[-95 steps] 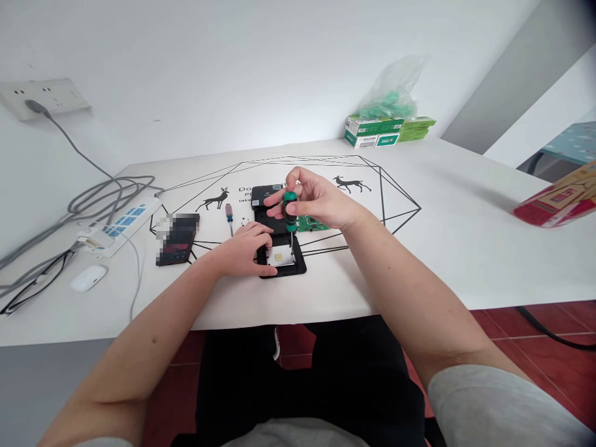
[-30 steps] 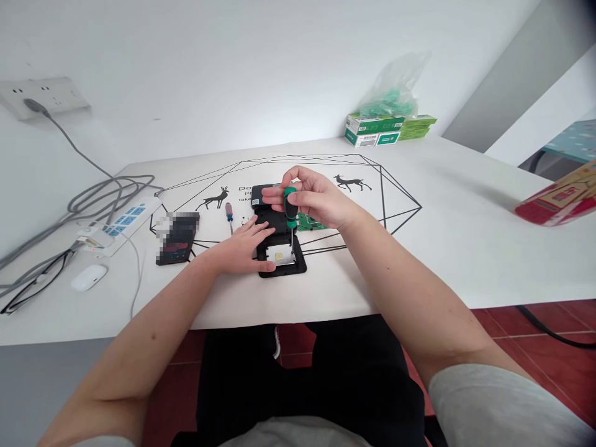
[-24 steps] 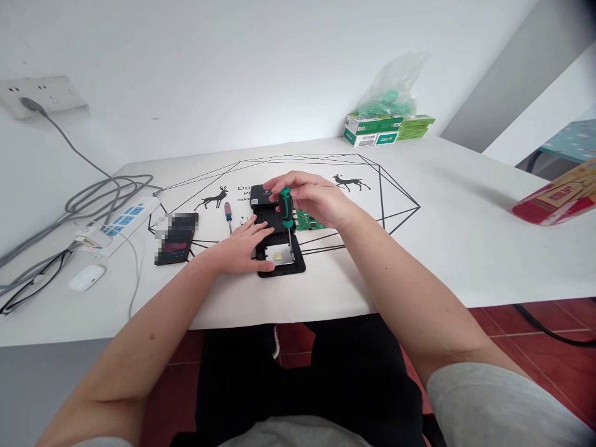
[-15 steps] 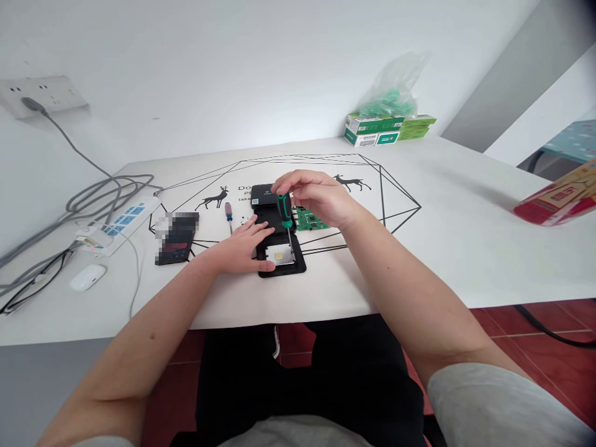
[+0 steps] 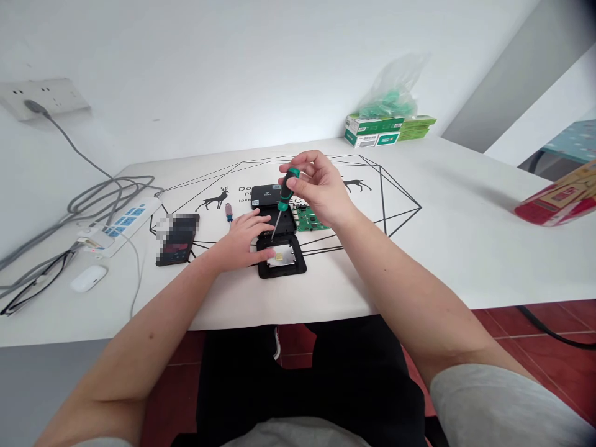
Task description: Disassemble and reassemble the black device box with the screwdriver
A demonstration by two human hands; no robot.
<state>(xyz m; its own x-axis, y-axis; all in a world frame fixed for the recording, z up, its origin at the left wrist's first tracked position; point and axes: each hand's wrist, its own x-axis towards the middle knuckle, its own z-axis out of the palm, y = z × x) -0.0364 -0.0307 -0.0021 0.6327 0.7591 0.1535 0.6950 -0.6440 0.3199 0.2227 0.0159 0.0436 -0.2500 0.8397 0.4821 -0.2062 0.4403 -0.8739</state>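
Observation:
My right hand (image 5: 321,189) grips a green-and-black screwdriver (image 5: 287,189) by its handle, fingers closed around it. The shaft tilts down to the left, and its tip is near the top left of a black casing panel (image 5: 300,270). In that panel lies a silver metal plate (image 5: 285,256) with a small yellow square. My left hand (image 5: 239,243) rests with fingers spread on the left of the panel, its thumb at the plate's left edge. Behind are black casing parts (image 5: 267,195), and a green circuit board (image 5: 308,218) lies to their right.
Left of my left hand lie a second screwdriver (image 5: 228,212) and a phone (image 5: 179,239). Farther left are a power strip (image 5: 128,223), a white earbud case (image 5: 88,278) and glasses (image 5: 40,279). Green-and-white boxes (image 5: 375,129) stand by the wall. A red package (image 5: 554,198) is at the right.
My right hand has risen slightly, and the screwdriver has swung from the plate's right side to the panel's upper left. My left thumb has shifted up a little.

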